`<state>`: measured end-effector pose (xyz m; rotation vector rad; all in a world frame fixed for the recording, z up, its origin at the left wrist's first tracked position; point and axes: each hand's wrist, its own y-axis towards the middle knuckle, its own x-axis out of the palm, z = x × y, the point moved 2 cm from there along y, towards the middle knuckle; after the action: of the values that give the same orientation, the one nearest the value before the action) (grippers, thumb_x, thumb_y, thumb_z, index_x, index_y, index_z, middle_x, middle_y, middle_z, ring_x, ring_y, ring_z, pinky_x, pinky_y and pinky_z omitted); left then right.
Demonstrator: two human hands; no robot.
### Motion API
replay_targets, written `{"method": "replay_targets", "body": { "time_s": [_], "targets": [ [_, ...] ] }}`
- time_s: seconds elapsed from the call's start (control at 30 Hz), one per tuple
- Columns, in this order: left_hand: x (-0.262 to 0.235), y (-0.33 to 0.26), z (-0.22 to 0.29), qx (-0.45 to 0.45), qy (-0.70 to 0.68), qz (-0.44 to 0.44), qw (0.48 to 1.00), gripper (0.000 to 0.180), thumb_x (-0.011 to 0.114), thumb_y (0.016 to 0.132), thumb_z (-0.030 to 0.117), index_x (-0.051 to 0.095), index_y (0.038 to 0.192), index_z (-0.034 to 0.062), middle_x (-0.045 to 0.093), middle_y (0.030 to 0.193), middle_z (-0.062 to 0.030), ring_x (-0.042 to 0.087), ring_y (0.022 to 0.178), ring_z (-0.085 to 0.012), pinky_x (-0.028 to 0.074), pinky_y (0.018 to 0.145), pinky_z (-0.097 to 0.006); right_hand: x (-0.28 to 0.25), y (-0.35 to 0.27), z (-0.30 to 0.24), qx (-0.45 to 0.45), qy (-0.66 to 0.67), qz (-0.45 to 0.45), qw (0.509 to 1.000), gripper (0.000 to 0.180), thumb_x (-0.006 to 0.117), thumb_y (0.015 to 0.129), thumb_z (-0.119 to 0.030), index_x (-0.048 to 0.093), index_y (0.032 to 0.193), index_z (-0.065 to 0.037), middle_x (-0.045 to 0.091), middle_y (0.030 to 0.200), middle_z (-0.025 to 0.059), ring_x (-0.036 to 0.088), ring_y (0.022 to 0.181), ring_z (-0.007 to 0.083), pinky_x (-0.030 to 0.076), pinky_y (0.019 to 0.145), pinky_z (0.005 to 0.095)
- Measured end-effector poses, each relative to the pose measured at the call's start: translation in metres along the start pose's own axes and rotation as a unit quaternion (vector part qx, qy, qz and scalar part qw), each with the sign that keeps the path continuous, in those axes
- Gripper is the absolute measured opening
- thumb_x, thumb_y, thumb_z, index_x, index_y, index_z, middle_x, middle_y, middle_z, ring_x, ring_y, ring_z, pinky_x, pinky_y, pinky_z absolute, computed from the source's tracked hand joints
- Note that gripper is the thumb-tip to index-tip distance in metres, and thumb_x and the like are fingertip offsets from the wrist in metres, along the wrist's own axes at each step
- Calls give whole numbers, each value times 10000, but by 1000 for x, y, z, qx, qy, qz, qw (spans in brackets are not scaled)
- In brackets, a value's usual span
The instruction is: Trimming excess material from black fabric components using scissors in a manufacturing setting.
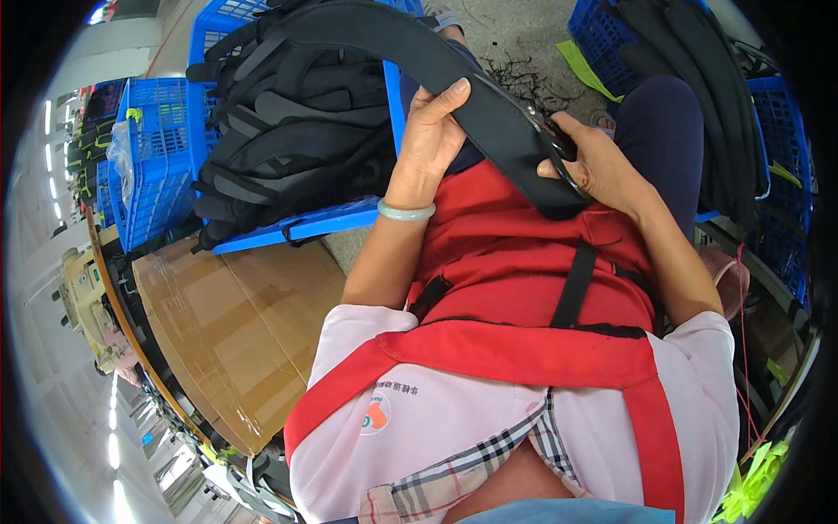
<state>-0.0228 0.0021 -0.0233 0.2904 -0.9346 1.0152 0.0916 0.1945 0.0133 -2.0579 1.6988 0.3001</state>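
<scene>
A long black padded strap (502, 131) curves from the blue crate on the left down across my lap. My left hand (436, 127) is closed on its near-side edge, thumb on top and fingers underneath. On the other edge, my right hand (602, 166) is closed around black-handled scissors (563, 144). Their metal part lies along the strap's edge, and the blade tips are hard to make out. The strap's rounded end hangs over my red apron (532, 288), close to my right hand.
At the left, a blue crate (305, 229) holds a heap of similar black straps, with more blue crates (161, 166) beyond it. A cardboard box (253, 323) sits below. Dark straps (690, 96) drape over crates at the right. Black scraps (515, 79) litter the floor.
</scene>
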Motion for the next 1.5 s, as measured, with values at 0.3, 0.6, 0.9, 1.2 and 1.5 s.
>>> {"method": "replay_targets", "body": {
  "time_s": [0.3, 0.6, 0.9, 1.2, 1.5],
  "targets": [
    [3, -4, 0, -1, 11, -15, 1000, 190, 682, 842, -20, 660, 1007, 72, 674, 962, -29, 646, 908, -148, 526, 866, -307, 2, 3, -5, 23, -32, 0, 999, 584, 698, 820, -492, 543, 1019, 34, 604, 761, 247, 622, 762, 420, 463, 654, 436],
    [-1, -7, 0, -15, 24, -30, 999, 169, 688, 819, -48, 678, 936, 74, 691, 926, -37, 658, 885, -153, 530, 839, -302, -4, -4, -14, 21, -63, -25, 997, 659, 741, 765, -515, 469, 1030, 23, 580, 715, 236, 601, 745, 440, 454, 658, 450],
    [1, -8, -3, -42, 13, -25, 999, 161, 685, 820, -47, 683, 925, 75, 695, 917, -42, 660, 883, -160, 528, 851, -312, 8, 3, -6, 9, -73, 10, 997, 562, 738, 803, -436, 460, 994, 14, 485, 659, 177, 477, 600, 311, 398, 579, 385],
    [-2, -5, -4, -34, -4, -46, 998, 141, 680, 830, -38, 681, 919, 71, 689, 930, -41, 656, 883, -157, 529, 851, -310, 0, -6, -11, 2, -48, -14, 999, 679, 721, 763, -555, 487, 1036, 21, 592, 717, 247, 602, 728, 444, 455, 639, 452],
    [-1, -6, -4, -41, 20, -60, 997, 159, 683, 823, -52, 679, 926, 69, 689, 929, -36, 654, 885, -157, 527, 846, -310, 9, 4, -12, 19, -128, 20, 991, 746, 681, 744, -631, 510, 1035, 35, 638, 788, 246, 630, 796, 453, 500, 689, 476]
  ]
}}
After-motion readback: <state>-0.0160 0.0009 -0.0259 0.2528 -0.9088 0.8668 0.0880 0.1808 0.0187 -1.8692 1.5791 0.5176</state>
